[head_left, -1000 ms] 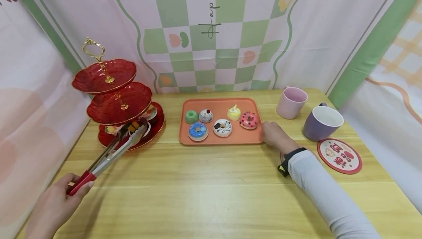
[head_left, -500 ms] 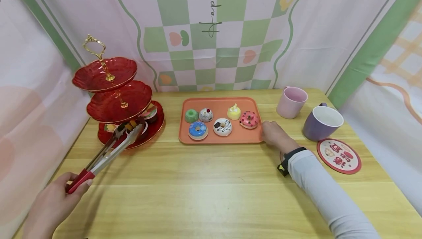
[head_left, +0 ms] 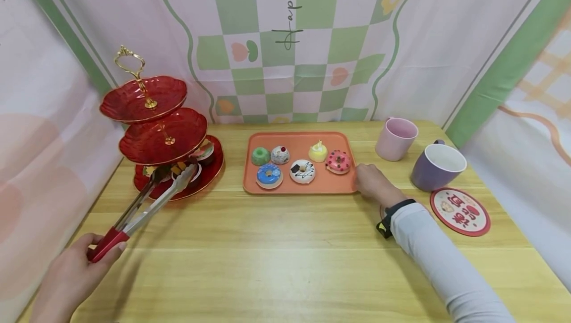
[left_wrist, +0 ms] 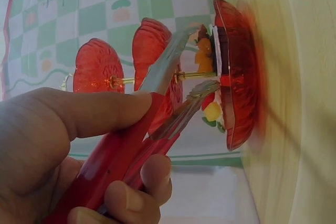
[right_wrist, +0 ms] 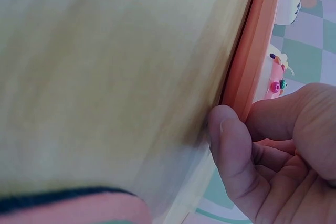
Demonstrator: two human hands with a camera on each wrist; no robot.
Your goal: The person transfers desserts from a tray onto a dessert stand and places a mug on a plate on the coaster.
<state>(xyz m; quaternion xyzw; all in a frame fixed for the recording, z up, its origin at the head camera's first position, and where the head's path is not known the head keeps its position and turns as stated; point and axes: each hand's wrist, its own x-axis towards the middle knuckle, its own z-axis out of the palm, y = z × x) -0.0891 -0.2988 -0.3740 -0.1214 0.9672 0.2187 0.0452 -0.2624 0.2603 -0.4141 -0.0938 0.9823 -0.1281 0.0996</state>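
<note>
My left hand [head_left: 73,273] holds metal tongs [head_left: 147,214] by their red handles. The tongs' tips are spread over the bottom plate [head_left: 207,187] of a red three-tier stand [head_left: 162,137], on either side of a small cake with orange topping [left_wrist: 203,52]. A fruit-topped cake [left_wrist: 212,111] sits beside it, and another cake [head_left: 204,150] lies at the plate's right; the middle tier partly hides them. My right hand [head_left: 374,184] pinches the front right corner of an orange tray [head_left: 294,139], thumb and finger at its rim in the right wrist view.
On the tray are a blue donut [head_left: 269,176], a white donut [head_left: 303,171], a pink donut [head_left: 338,162] and small cakes. A pink mug [head_left: 396,138], a purple mug [head_left: 437,167] and a round coaster [head_left: 460,211] stand to the right. A patterned cloth [head_left: 294,80] hangs behind.
The tips of the tongs have spread apart around the orange-topped cake, one moving slightly left. My right hand stays at the tray corner. The head view has shifted a little.
</note>
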